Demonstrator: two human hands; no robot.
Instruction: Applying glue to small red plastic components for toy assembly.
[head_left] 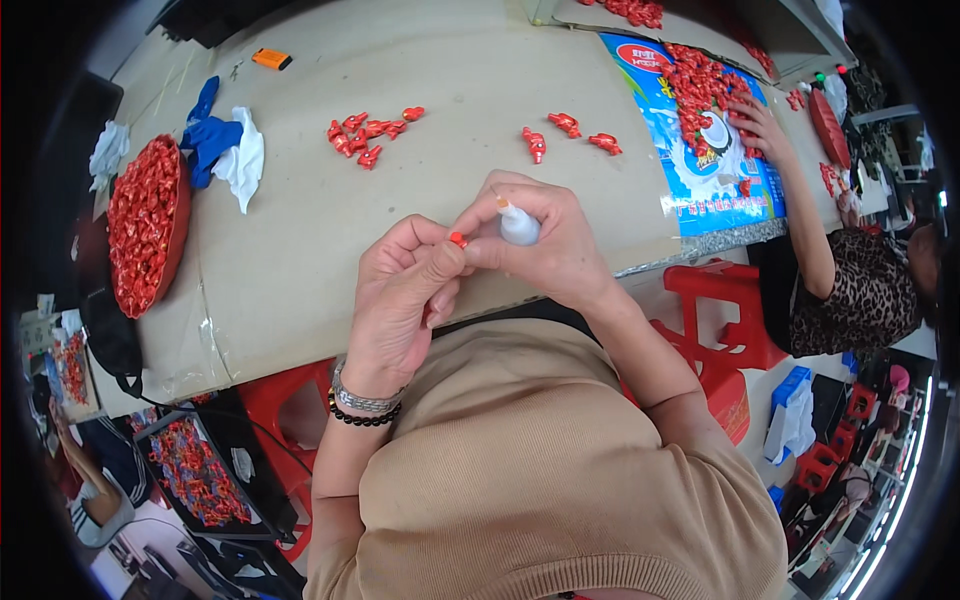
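Observation:
Over the table's near edge, my two hands meet in front of my chest. My left hand (408,290) is closed, thumb and fingers pinching a small red plastic piece (458,240). My right hand (560,245) wraps round a small white squeeze bottle (519,228) with a narrow tip pointing up. Its thumb and fingertips also come up against the red piece; most of that piece is hidden by fingers. Beyond my hands lie a loose cluster of small red figures (370,130) and, further right, a group of 3 similar red figures (535,147).
A red tray (182,235) heaped with red pieces stands at left, beside blue and white cloths (240,160). An orange object (271,59) lies far back. At right, another person's hand (760,130) reaches into red pieces on a blue printed sheet (640,100). Red stools (725,315) stand nearby.

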